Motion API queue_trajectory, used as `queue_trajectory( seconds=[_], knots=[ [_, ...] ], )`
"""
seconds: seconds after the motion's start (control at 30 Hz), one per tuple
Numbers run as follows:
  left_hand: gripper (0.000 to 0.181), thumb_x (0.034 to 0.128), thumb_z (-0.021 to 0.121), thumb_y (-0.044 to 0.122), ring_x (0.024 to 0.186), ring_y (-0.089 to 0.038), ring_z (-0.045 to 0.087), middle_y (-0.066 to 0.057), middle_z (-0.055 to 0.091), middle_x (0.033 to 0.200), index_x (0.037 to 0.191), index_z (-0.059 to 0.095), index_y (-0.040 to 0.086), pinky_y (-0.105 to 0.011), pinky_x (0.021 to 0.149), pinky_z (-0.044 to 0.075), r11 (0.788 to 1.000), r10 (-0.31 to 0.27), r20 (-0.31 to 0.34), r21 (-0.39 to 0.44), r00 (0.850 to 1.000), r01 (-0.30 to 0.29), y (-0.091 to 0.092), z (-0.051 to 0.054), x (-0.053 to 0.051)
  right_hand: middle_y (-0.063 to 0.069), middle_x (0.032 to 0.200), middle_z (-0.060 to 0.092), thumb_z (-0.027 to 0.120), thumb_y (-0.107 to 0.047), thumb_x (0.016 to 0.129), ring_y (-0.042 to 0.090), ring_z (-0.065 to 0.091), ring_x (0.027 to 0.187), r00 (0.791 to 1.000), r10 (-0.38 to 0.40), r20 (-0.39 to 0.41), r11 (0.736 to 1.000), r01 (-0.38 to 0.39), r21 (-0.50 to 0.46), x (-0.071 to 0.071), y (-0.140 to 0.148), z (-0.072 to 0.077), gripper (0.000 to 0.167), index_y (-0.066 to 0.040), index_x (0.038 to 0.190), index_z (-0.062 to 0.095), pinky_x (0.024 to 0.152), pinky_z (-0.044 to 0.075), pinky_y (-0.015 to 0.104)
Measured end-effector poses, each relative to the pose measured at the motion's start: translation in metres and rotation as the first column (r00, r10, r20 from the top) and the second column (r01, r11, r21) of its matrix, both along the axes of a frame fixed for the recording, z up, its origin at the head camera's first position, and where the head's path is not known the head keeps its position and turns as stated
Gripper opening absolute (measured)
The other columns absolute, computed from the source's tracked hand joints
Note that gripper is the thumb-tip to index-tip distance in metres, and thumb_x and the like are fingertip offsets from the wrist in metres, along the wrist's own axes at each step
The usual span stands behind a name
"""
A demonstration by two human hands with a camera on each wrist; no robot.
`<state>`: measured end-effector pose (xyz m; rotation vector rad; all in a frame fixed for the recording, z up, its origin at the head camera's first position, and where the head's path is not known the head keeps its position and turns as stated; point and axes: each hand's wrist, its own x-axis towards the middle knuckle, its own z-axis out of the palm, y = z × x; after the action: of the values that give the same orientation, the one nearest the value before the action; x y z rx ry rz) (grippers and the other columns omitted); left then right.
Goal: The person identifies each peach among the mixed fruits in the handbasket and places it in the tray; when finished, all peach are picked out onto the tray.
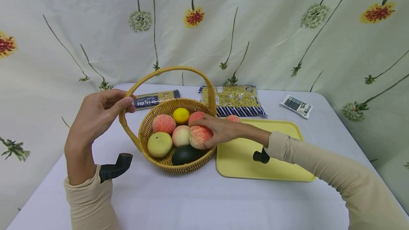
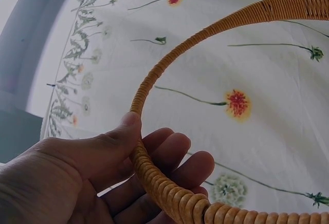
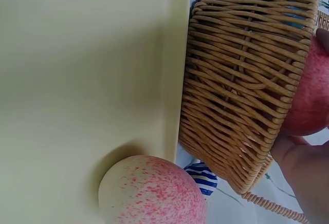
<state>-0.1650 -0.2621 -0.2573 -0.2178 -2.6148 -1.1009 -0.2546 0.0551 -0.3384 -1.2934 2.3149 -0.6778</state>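
Observation:
A wicker basket (image 1: 186, 168) with a tall arched handle (image 2: 169, 62) stands left of the yellow tray (image 1: 265, 171). My left hand (image 1: 96, 116) pinches the handle's left side between thumb and fingers. Over the basket's right side, my right hand (image 1: 218, 129) grips a pink and cream peach (image 1: 200, 137); the right wrist view shows this peach (image 3: 311, 95) at the basket's rim. Beside it in the basket lie more peaches (image 1: 164, 124), a yellow lemon (image 1: 180, 115), a yellow-green round fruit (image 1: 159, 144) and a dark green fruit (image 1: 186, 154).
Another peach (image 3: 154, 193) lies on the tray, partly behind my right forearm in the head view. At the back are a long pasta packet (image 1: 156, 99), a larger pasta bag (image 1: 234, 98) and a small white packet (image 1: 297, 105). A flowered cloth hangs behind.

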Motion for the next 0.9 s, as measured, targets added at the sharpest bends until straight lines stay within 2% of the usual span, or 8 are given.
queue_trajectory(
  seconds=[0.17, 0.3, 0.43, 0.7, 0.9],
  knots=[
    [0.031, 0.0948, 0.06, 0.035, 0.079, -0.008, 0.061, -0.009, 0.07, 0.086, 0.11, 0.066, 0.008, -0.022, 0.07, 0.041, 1.0, -0.002, 0.0, 0.0, 1.0, 0.002, 0.0, 0.0004, -0.0003, 0.003, 0.138, 0.042, 0.073, -0.027, 0.081, 0.016, 0.05, 0.113, 0.999, 0.005, 0.048, 0.994, 0.0, -0.109, -0.0016, 0.0003, -0.0018, 0.072, -0.011, 0.141, 0.038, 0.095, 0.045, 0.033],
    [0.03, 0.0947, 0.06, 0.034, 0.078, -0.008, 0.061, -0.006, 0.07, 0.085, 0.109, 0.067, 0.009, -0.022, 0.069, 0.041, 1.0, -0.004, -0.001, 0.003, 1.0, 0.004, -0.0002, 0.0005, -0.0004, 0.002, 0.129, 0.05, 0.078, -0.022, 0.077, 0.016, 0.056, 0.106, 0.998, -0.004, 0.06, 0.981, 0.015, -0.196, -0.0038, -0.0003, -0.004, 0.069, -0.009, 0.136, 0.043, 0.087, 0.05, 0.03],
    [0.027, 0.0949, 0.06, 0.032, 0.078, -0.008, 0.061, -0.003, 0.07, 0.083, 0.109, 0.067, 0.009, -0.022, 0.069, 0.041, 1.0, -0.001, -0.004, 0.003, 1.0, 0.001, 0.0002, 0.0002, -0.0005, 0.002, 0.128, 0.052, 0.077, -0.024, 0.077, 0.015, 0.056, 0.106, 0.999, -0.02, 0.043, 0.979, 0.028, -0.201, -0.0044, 0.0001, -0.0046, 0.065, -0.011, 0.133, 0.048, 0.086, 0.05, 0.03],
    [0.027, 0.0952, 0.06, 0.031, 0.079, -0.007, 0.061, -0.008, 0.07, 0.085, 0.109, 0.067, 0.009, -0.022, 0.07, 0.04, 1.0, -0.004, -0.005, 0.001, 1.0, 0.004, -0.0005, -0.0001, -0.0005, 0.005, 0.138, 0.043, 0.073, -0.029, 0.079, 0.017, 0.053, 0.111, 0.999, -0.022, 0.026, 0.986, 0.026, -0.163, -0.0022, 0.0039, -0.0023, 0.066, -0.014, 0.137, 0.047, 0.087, 0.05, 0.032],
    [0.029, 0.0949, 0.06, 0.033, 0.079, -0.008, 0.06, -0.002, 0.07, 0.082, 0.109, 0.067, 0.009, -0.023, 0.069, 0.04, 1.0, -0.004, -0.006, 0.0, 1.0, 0.004, -0.0007, -0.0006, -0.0005, 0.005, 0.138, 0.045, 0.073, -0.021, 0.078, 0.016, 0.054, 0.11, 0.996, 0.01, 0.09, 0.971, 0.012, -0.24, -0.0035, 0.0051, -0.0035, 0.066, -0.015, 0.137, 0.045, 0.087, 0.051, 0.031]
  ],
)
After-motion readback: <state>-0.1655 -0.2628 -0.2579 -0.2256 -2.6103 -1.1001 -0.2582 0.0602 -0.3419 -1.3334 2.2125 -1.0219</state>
